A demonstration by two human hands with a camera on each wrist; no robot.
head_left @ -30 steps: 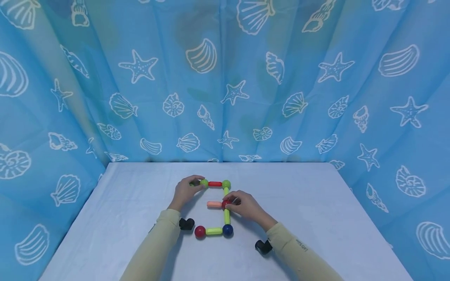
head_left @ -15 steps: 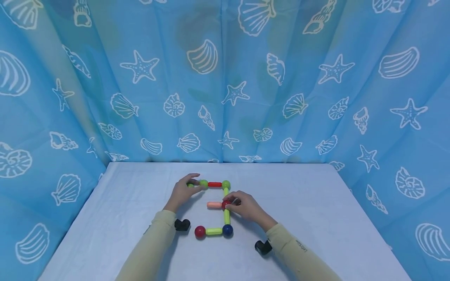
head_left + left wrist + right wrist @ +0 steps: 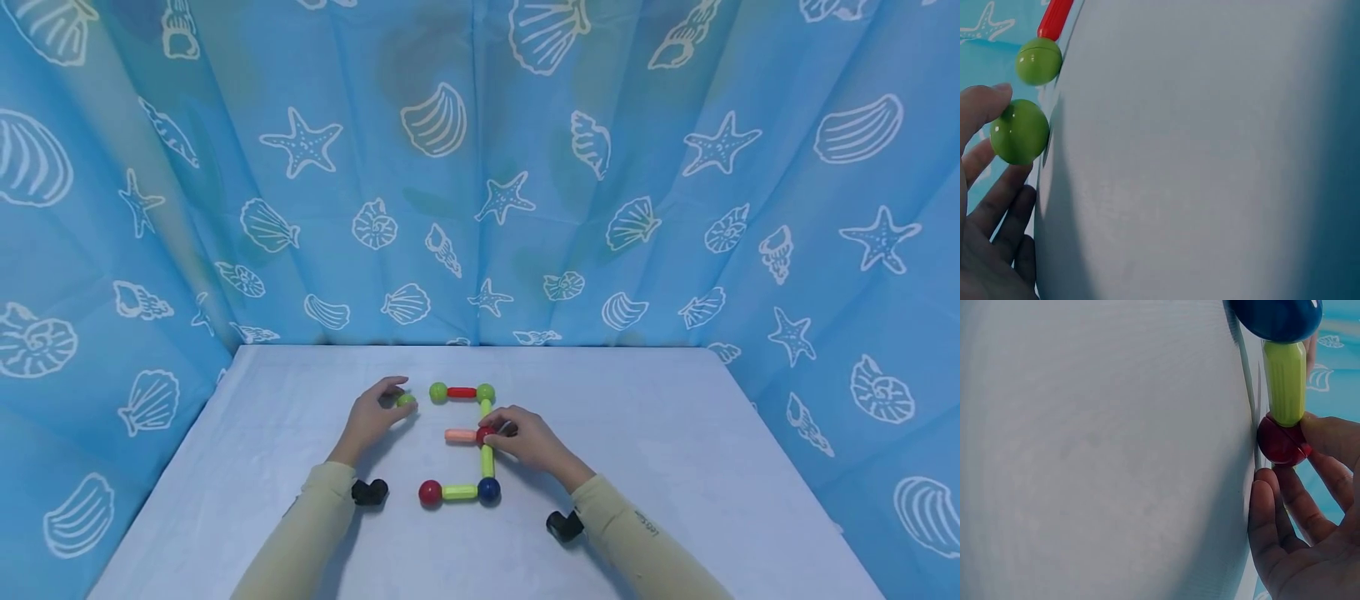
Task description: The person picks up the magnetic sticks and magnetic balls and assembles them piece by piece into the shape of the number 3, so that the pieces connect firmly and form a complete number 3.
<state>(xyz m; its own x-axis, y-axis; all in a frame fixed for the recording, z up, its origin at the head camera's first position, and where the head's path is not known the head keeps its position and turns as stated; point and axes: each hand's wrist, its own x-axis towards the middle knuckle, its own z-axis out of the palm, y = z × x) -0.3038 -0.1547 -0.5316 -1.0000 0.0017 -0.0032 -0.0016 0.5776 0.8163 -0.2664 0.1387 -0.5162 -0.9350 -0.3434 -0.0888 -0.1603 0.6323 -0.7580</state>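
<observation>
Magnetic toy sticks and balls lie joined on the white table in a shape like a reversed E. My left hand [image 3: 371, 419] has its thumb and fingers around a loose green ball [image 3: 1020, 132], just left of the shape's far end. That end is another green ball [image 3: 438, 392], joined by a red stick [image 3: 461, 392] to a green corner ball [image 3: 486, 392]. My right hand [image 3: 531, 440] pinches the red ball [image 3: 1282, 441] midway along the right side. A pink stick [image 3: 460, 436] points left from it, and a yellow-green stick [image 3: 1286, 381] runs to the dark blue ball [image 3: 489, 490].
Along the near side, a yellow-green stick [image 3: 460, 492] links the blue ball to a larger-looking red ball [image 3: 430, 492]. Black wrist mounts show at the left sleeve [image 3: 318, 492] and right sleeve [image 3: 600, 504]. A blue shell-print curtain [image 3: 480, 208] surrounds the table [image 3: 637, 400].
My left hand has moved left, away from the shape's end green ball to the loose green ball beside it. The right hand stays on the middle red ball.
</observation>
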